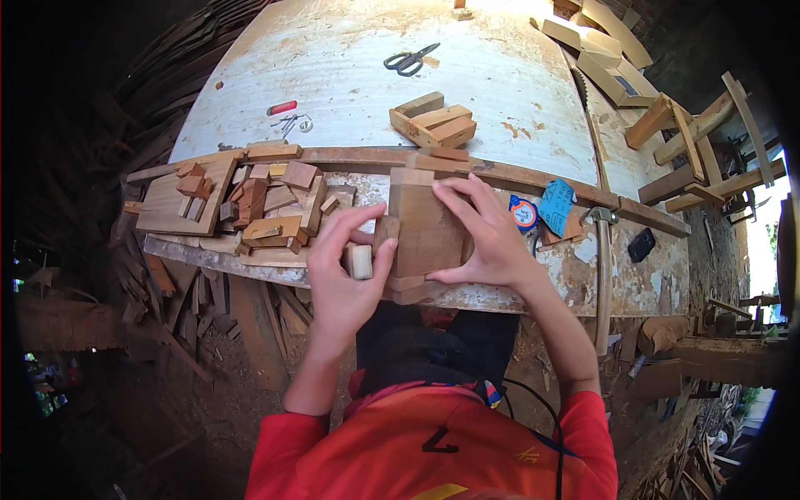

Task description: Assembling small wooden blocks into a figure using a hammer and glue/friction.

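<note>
A flat brown wooden piece [431, 229], board-like or a shallow box, is in front of me at the near edge of the bench, with smaller wood pieces along its edges. My right hand [490, 237] grips its right side, fingers over the far corner and thumb at the near end. At its left edge, my left hand [343, 265] holds a small wooden strip [387, 237] between thumb and fingers. A short pale wood block [361, 262] shows within the curl of that hand; whether it is held or lies on the bench, I cannot tell.
Offcuts [279, 200] crowd the bench's left. A wooden rail [533, 176] crosses it; beyond are stacked blocks [433, 121], scissors [410, 61] and a red cylinder [282, 108]. Right are a tape measure [522, 213], blue sandpaper [557, 207], a hammer [603, 267] and a black object [641, 245].
</note>
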A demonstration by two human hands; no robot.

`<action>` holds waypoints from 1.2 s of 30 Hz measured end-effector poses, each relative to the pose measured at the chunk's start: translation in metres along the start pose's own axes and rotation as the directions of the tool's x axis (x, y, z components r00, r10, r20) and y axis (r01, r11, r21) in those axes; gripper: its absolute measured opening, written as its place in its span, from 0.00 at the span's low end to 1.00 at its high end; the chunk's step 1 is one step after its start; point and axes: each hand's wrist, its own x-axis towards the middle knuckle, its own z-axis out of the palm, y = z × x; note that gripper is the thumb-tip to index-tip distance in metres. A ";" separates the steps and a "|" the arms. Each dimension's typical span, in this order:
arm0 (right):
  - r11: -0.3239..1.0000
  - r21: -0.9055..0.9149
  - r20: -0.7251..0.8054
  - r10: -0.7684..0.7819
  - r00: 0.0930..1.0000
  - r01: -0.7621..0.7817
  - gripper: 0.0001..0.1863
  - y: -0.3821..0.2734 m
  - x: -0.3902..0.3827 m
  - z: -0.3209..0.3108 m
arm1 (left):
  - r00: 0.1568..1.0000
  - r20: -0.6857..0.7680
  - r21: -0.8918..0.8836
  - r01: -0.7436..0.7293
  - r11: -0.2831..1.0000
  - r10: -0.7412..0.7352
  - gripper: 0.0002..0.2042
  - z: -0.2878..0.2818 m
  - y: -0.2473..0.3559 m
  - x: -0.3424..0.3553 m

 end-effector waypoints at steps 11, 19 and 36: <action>0.957 0.160 -0.673 0.286 0.682 -0.242 0.72 -0.024 0.005 0.070 | 0.777 0.574 0.213 -0.447 0.869 0.259 0.24 0.002 0.069 0.127; 0.876 0.337 -0.686 0.479 0.547 -0.345 0.74 -0.018 0.012 0.091 | 0.724 0.639 0.264 -0.524 0.810 0.260 0.26 0.034 0.074 0.142; 0.960 0.268 -0.175 0.134 0.975 -0.084 0.22 0.026 0.025 -0.063 | 0.775 0.569 0.037 -0.358 0.933 0.275 0.52 0.023 0.052 0.116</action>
